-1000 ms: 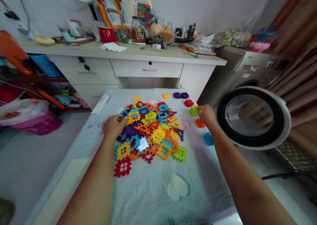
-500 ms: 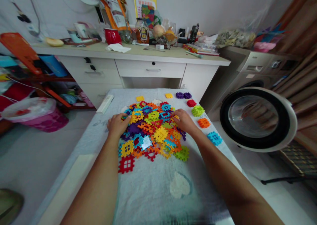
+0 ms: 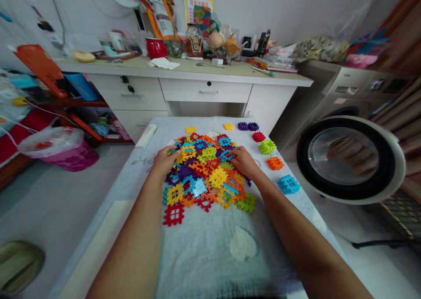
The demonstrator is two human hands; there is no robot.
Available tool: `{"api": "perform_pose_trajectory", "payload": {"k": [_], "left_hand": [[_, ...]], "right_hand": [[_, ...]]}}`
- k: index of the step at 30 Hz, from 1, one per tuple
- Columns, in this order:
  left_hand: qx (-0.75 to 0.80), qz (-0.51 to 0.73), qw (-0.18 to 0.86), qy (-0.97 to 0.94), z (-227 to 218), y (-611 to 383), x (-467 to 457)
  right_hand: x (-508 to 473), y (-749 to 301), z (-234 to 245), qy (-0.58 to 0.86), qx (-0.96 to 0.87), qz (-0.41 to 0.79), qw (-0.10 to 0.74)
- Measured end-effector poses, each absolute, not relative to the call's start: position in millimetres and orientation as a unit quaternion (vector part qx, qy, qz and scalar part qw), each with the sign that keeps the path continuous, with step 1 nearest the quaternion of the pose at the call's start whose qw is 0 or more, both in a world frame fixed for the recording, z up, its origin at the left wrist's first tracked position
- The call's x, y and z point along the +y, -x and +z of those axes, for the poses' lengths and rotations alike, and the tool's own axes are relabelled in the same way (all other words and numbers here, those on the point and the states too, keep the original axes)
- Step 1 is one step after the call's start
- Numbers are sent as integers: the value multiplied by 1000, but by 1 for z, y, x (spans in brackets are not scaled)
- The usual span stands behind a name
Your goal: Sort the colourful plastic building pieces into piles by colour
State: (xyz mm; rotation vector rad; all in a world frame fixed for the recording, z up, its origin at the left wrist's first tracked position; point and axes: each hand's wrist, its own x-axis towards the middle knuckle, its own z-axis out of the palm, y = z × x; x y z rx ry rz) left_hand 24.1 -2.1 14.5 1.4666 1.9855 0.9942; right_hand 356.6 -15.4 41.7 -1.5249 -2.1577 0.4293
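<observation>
A loose heap of interlocking plastic building tiles [image 3: 208, 155], in several bright colours, lies on the cloth-covered table. My left hand [image 3: 165, 162] rests against the heap's left side, its thumb apart from the other fingers and stretched over the tiles near a yellow window tile [image 3: 188, 152]. On the opposite side, my right hand [image 3: 244, 161] lies over the heap's edge with its fingertips among blue and orange tiles. Its fingers are partly hidden, and no lifted tile shows in either hand. A red window tile [image 3: 173, 214] lies at the near left corner.
Along the table's right side stand assembled pieces: a blue cube [image 3: 288, 184], an orange one [image 3: 275, 163], a green one [image 3: 267, 147] and a red one [image 3: 258, 136]. A white remote-like bar [image 3: 146, 136] lies far left. An open washer door [image 3: 350, 159] is right of the table.
The whole view has shifted slightly to the left, so things appear further right. A yellow tile by my right fingers no longer shows. Both hands stay at the heap's sides.
</observation>
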Motion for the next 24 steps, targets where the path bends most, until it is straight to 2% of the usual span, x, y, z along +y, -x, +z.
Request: {"api": "perform_pose_trajectory", "payload": {"k": [4, 7, 12, 17, 24], "left_hand": [[685, 414, 315, -510, 17, -34, -5], [668, 410, 321, -531, 18, -38, -6], [697, 320, 235, -598, 22, -41, -8], [752, 207, 146, -608, 39, -49, -15], [731, 215, 85, -642, 81, -65, -35]], "right_hand": [[-25, -367, 42, 545, -779, 169, 261], [-36, -376, 45, 540, -770, 176, 291], [-67, -418, 57, 553, -747, 154, 336], [-107, -483, 66, 625, -687, 117, 351], [-152, -528, 61, 682, -639, 90, 345]]}}
